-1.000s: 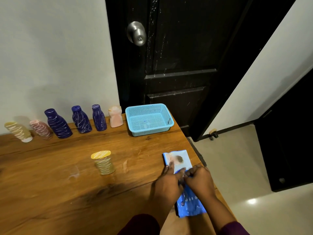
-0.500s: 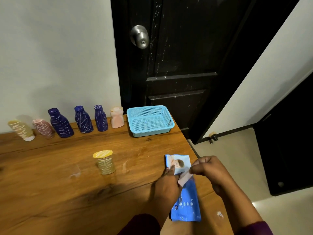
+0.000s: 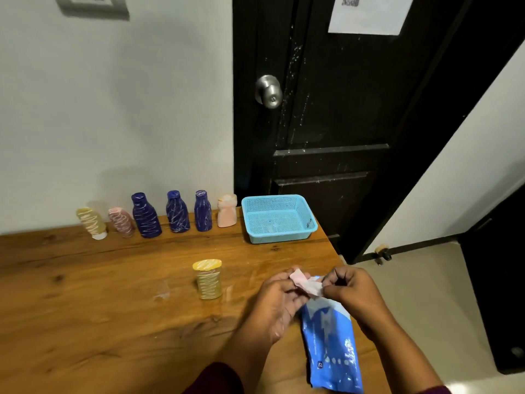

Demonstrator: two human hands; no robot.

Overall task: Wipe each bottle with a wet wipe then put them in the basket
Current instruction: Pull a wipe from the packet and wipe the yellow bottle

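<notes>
A white wet wipe (image 3: 306, 285) is stretched between my left hand (image 3: 279, 302) and my right hand (image 3: 352, 291), both pinching it above the blue wipe pack (image 3: 331, 342) lying on the wooden table (image 3: 99, 308). A yellow-capped bottle (image 3: 208, 279) stands alone to the left of my hands. Along the wall stand a yellow bottle (image 3: 91, 223), a pink bottle (image 3: 122, 222), three dark blue bottles (image 3: 145, 216) (image 3: 177, 211) (image 3: 202, 211) and a peach bottle (image 3: 227, 210). The light blue basket (image 3: 279, 218) sits at the far right corner with nothing in it.
The table's right edge runs just past the basket and the pack, with tiled floor (image 3: 426, 294) below. A black door (image 3: 341, 123) with a metal knob (image 3: 269, 91) stands behind the basket. Faint smears mark the tabletop near the lone bottle.
My right hand pulled a wipe out of the pack and lifted it; my left hand left the pack and now grips the wipe's other end. The camera tilted upward.
</notes>
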